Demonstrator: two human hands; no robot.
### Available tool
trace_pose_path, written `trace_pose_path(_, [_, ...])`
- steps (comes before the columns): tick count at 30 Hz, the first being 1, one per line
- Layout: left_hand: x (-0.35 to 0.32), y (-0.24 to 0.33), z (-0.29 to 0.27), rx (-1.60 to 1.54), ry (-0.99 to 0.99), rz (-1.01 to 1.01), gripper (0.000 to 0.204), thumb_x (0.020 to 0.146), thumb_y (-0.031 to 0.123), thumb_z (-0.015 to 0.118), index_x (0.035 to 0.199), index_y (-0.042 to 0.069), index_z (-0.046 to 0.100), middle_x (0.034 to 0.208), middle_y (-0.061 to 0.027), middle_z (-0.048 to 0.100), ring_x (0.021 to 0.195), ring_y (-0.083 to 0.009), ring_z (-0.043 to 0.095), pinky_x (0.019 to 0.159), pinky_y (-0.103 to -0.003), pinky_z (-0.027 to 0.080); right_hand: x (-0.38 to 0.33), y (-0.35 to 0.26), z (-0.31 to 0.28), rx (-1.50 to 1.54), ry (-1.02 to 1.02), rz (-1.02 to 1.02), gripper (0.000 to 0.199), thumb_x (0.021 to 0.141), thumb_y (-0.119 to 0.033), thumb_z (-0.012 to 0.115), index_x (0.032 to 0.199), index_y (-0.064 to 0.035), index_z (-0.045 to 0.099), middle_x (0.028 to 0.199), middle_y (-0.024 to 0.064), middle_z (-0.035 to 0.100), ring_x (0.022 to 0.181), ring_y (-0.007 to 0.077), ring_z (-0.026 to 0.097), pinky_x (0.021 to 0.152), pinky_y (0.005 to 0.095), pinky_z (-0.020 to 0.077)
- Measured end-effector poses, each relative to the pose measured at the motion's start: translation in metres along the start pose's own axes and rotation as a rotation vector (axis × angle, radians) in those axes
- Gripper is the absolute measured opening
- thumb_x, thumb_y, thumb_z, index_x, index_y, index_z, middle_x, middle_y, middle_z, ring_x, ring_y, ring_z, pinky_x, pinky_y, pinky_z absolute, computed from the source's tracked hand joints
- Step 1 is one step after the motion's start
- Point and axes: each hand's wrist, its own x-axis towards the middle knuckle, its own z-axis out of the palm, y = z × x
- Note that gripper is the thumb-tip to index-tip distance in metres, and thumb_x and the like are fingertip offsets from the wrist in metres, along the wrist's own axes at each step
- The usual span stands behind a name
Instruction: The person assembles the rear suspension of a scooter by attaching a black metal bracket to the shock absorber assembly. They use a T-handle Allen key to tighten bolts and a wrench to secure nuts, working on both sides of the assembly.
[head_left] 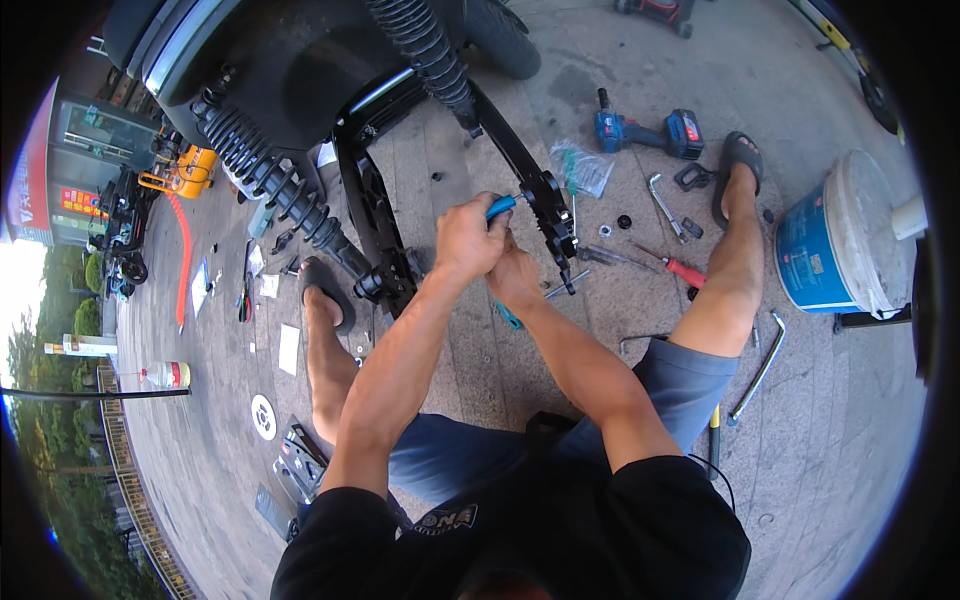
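Observation:
My two hands meet between the arms of a black swingarm [370, 205] under a raised two-wheeler. My left hand [468, 240] is closed on a short blue cylindrical piece [501, 206], whose far end reaches the bracket [547, 210] on the right arm of the frame. Just below and touching it, my right hand [514, 274] is closed too; its fingers are mostly hidden, so I cannot make out what they hold. A teal tool end [508, 316] shows beneath my right wrist. Two black coil-spring shock absorbers [265, 170] slant down on either side.
At right lie a blue cordless impact wrench [650, 133], a clear plastic bag [585, 170], a wrench [667, 207], a red-handled screwdriver [684, 271] and a bent bar [760, 368]. A blue-and-white bucket [835, 240] stands beyond my foot. Papers and small parts lie at left, near an orange hose [184, 260].

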Motion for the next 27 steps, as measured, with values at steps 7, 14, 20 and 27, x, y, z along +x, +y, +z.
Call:
trace_pose_path(7, [-0.003, -0.001, 0.006, -0.029, 0.115, 0.097, 0.019, 0.082, 0.021, 0.066, 0.092, 0.005, 0.063, 0.084, -0.0192, 0.067, 0.078, -0.0408, 0.063, 0.07, -0.048, 0.049, 0.014, 0.013, 0.019, 0.048, 0.043, -0.108, 0.037, 0.086, -0.019, 0.056, 0.117, -0.0034, 0.044, 0.091, 0.0226, 0.066, 0.082, 0.0417, 0.065, 0.071, 0.05, 0.0513])
trace_pose_path(14, [-0.005, -0.001, 0.004, -0.083, 0.101, 0.058, 0.019, 0.082, 0.021, 0.066, 0.096, 0.007, 0.066, 0.085, -0.0167, 0.068, 0.079, -0.0377, 0.065, 0.07, -0.043, 0.051, 0.013, 0.027, 0.023, -0.065, 0.106, -0.259, 0.033, 0.08, -0.027, 0.065, 0.105, -0.0082, 0.057, 0.083, 0.0168, 0.068, 0.072, 0.0377, 0.066, 0.062, 0.0483, 0.0516])
trace_pose_path(20, [-0.006, -0.002, 0.014, -0.028, 0.205, 0.064, 0.018, 0.081, 0.02, 0.067, 0.093, 0.007, 0.066, 0.083, -0.0167, 0.067, 0.074, -0.0369, 0.065, 0.067, -0.044, 0.051, 0.021, 0.03, 0.031, 0.003, 0.076, -0.144, 0.031, 0.079, -0.034, 0.068, 0.101, -0.0133, 0.062, 0.082, 0.0144, 0.069, 0.075, 0.036, 0.066, 0.064, 0.0473, 0.0516])
trace_pose_path(27, [-0.008, -0.003, 0.024, -0.029, 0.318, 0.112, 0.02, 0.076, 0.018, 0.072, 0.088, 0.004, 0.062, 0.081, -0.0166, 0.065, 0.074, -0.0378, 0.064, 0.064, -0.046, 0.051, 0.029, 0.032, 0.042, -0.021, 0.158, -0.235, 0.031, 0.079, -0.033, 0.068, 0.102, -0.0127, 0.062, 0.082, 0.0143, 0.069, 0.076, 0.036, 0.066, 0.064, 0.0473, 0.0507])
